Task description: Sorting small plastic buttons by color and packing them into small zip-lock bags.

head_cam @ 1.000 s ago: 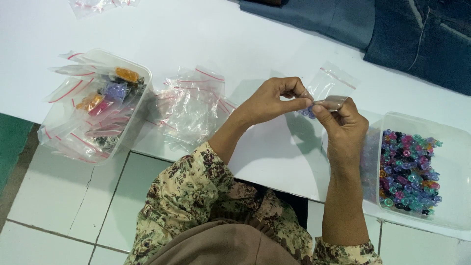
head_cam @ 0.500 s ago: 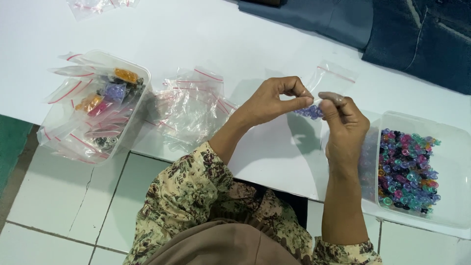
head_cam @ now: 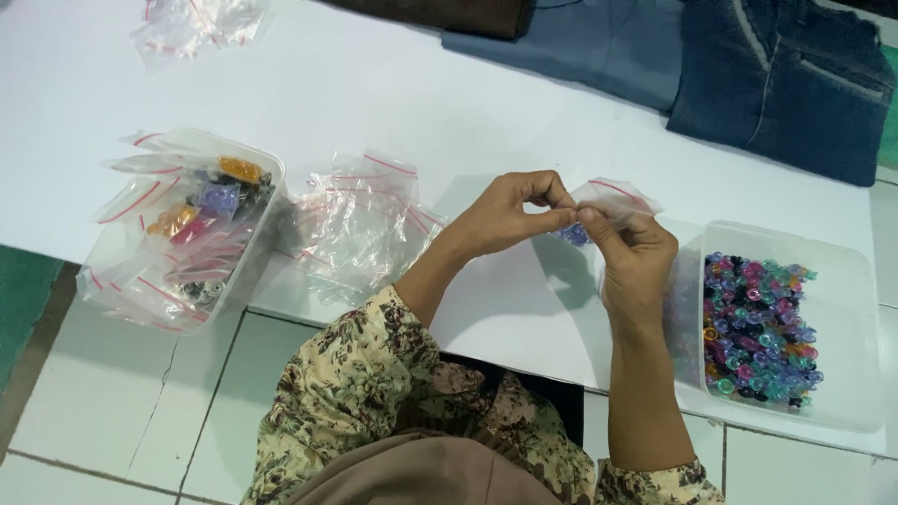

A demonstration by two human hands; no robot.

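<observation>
Seen from above, the person's left hand (head_cam: 510, 213) and right hand (head_cam: 629, 251) meet over the white table (head_cam: 393, 93), fingertips pinched together on a small clear zip bag (head_cam: 608, 198) with a red seal line. The bag is held in the air just above the table; a few bluish beads show below the fingers, though the hands hide most of the bag and its mouth cannot be made out. Just right of the right hand sits a clear plastic tub (head_cam: 842, 309) holding a heap of mixed purple, pink and green beads (head_cam: 758, 329); its near wall overhangs the table's front edge. Left of the left forearm lies a loose pile of empty zip bags (head_cam: 360, 224), and beyond it another clear tub (head_cam: 178, 229) stuffed with filled bags, close to the table's corner. Bare table lies between the hands and folded blue jeans (head_cam: 748, 65) at the far edge. More bags (head_cam: 201, 23) are cut off at the top.
</observation>
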